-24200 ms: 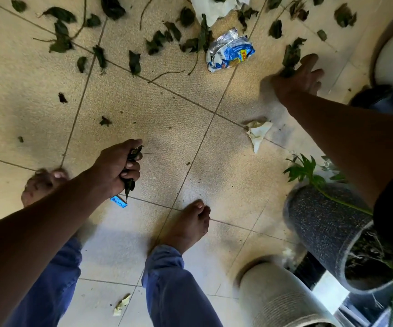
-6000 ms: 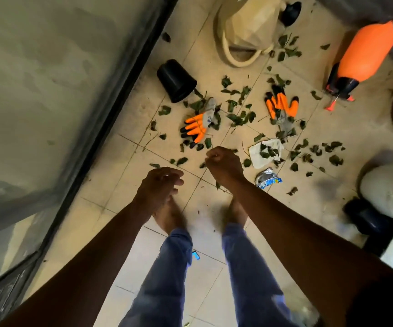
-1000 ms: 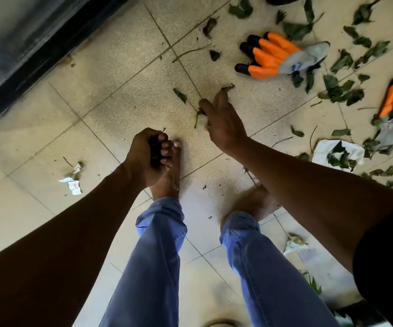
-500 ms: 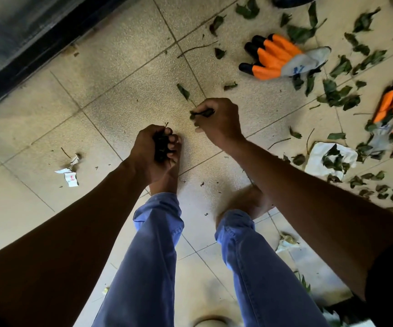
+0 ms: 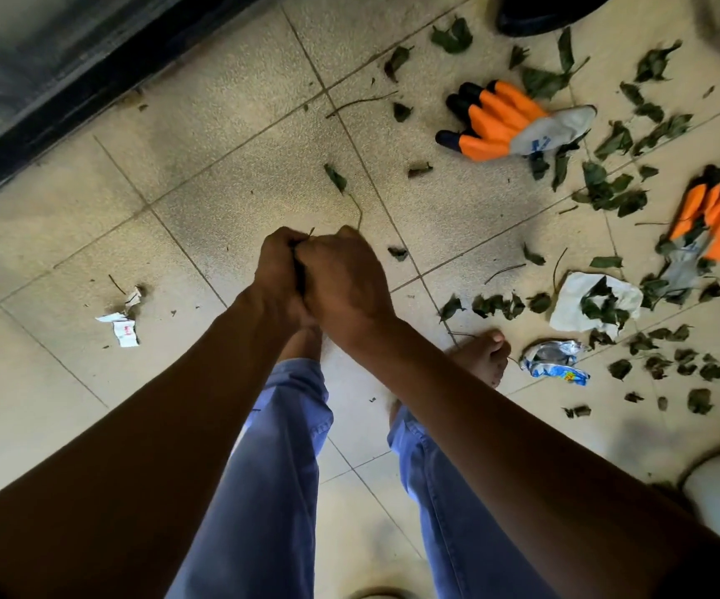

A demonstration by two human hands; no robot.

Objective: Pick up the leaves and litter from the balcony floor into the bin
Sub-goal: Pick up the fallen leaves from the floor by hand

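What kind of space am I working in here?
Probably a home balcony used for gardening: a tiled floor along a dark door frame, orange gardening gloves and scattered leaves.

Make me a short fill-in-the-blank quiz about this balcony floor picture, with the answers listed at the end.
1. The two gloves on the floor have fingers coloured ____.
2. The left hand and right hand are pressed ____ above the tiles.
3. The white paper by the right-hand glove has ____ lying on it.
4. The crumpled wrapper lies just beyond a bare ____.

Answers: orange; together; leaves; foot
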